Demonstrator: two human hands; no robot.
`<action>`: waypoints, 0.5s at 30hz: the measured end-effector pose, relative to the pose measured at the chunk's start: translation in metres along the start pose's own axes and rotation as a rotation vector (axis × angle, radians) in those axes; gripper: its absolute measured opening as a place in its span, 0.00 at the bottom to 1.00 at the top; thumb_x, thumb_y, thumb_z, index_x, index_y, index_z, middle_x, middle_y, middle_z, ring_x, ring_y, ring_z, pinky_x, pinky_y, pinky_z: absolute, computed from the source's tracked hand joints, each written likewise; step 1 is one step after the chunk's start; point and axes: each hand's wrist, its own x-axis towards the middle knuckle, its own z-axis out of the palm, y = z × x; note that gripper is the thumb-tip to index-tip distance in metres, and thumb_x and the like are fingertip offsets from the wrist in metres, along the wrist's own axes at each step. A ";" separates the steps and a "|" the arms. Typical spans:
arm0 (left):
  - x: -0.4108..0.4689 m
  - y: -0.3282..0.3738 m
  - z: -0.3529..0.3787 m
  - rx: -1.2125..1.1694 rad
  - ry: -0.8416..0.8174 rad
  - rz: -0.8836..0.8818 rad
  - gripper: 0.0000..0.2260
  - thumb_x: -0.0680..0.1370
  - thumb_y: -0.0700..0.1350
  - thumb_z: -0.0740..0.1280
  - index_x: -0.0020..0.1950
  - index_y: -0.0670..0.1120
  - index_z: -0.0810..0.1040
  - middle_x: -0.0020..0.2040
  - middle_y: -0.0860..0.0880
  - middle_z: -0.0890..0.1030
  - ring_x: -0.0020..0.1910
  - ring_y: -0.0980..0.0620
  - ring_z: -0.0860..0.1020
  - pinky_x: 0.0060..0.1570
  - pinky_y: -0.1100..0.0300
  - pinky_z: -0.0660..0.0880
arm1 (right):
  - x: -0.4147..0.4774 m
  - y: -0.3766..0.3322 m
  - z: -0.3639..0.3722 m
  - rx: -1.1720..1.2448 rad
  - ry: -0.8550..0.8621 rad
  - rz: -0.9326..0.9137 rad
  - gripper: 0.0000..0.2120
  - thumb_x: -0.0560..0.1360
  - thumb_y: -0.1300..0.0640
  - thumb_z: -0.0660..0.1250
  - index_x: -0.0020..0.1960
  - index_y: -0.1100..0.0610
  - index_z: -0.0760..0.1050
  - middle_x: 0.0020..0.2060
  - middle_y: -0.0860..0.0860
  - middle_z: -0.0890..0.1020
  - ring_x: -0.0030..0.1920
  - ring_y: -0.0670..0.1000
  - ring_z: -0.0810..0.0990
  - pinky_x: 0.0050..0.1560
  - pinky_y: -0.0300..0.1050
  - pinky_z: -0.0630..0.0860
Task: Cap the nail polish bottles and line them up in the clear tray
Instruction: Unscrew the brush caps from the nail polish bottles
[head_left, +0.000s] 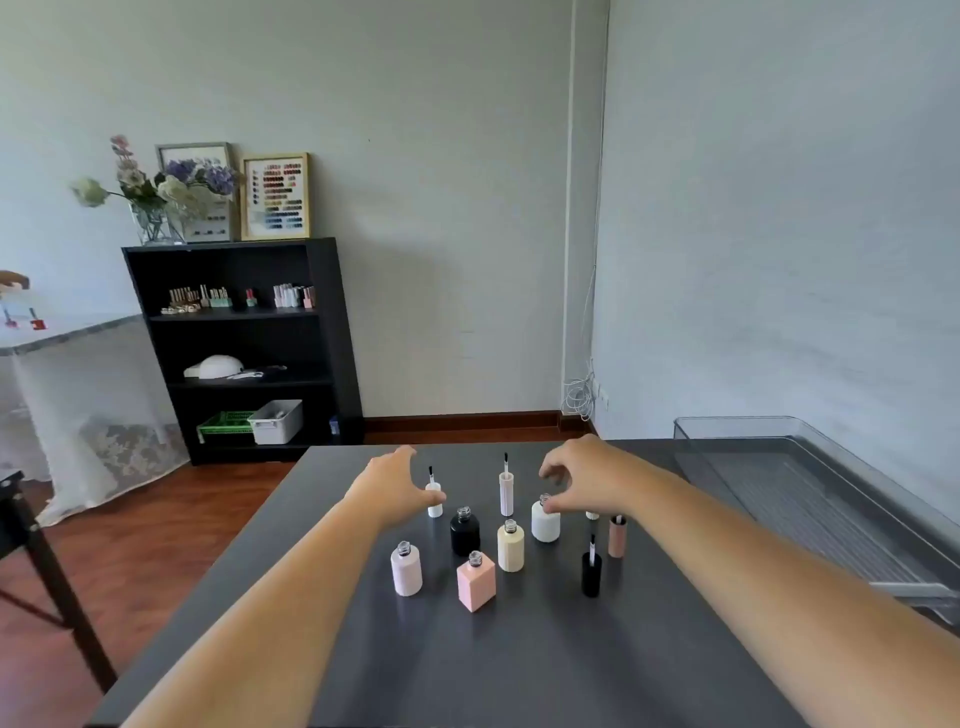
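Observation:
Several uncapped bottles stand on the dark table (519, 665): a pale pink round one (405, 570), a black one (464, 534), a pink square one (476, 584), a cream one (510, 548) and a white one (545, 525). Brush caps stand upside down around them: white (434, 505), tall pale pink (506, 491), black (591, 574), tan (617, 538). My left hand (395, 483) reaches with fingers spread, its thumb at the white cap. My right hand (587, 480) hovers with loosely curled fingers over the white bottle's neck, holding nothing. The clear tray (810, 499) lies at the right.
A small cream cap (592, 515) shows partly under my right hand. A black shelf unit (332, 338) with flowers and frames stands against the far wall on the left. A cloth-covered table (67, 332) is further left.

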 end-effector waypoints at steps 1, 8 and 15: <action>0.001 0.000 0.000 -0.008 -0.014 -0.009 0.33 0.73 0.53 0.71 0.73 0.44 0.64 0.70 0.45 0.71 0.66 0.46 0.72 0.61 0.56 0.70 | 0.001 -0.001 0.001 -0.021 -0.019 0.014 0.22 0.69 0.48 0.71 0.61 0.53 0.76 0.53 0.48 0.80 0.50 0.50 0.79 0.50 0.44 0.77; 0.012 0.001 0.005 -0.051 -0.060 -0.022 0.22 0.71 0.49 0.74 0.62 0.43 0.76 0.57 0.45 0.79 0.57 0.47 0.77 0.55 0.58 0.73 | 0.011 -0.009 0.012 -0.084 -0.111 0.107 0.22 0.66 0.50 0.74 0.57 0.56 0.77 0.54 0.52 0.80 0.50 0.54 0.80 0.45 0.46 0.77; 0.023 0.004 0.012 -0.028 -0.052 0.013 0.10 0.70 0.42 0.73 0.50 0.40 0.82 0.48 0.47 0.81 0.47 0.48 0.78 0.48 0.57 0.77 | 0.014 -0.011 0.016 -0.060 -0.129 0.121 0.18 0.67 0.53 0.75 0.55 0.57 0.78 0.54 0.54 0.80 0.48 0.55 0.80 0.31 0.38 0.66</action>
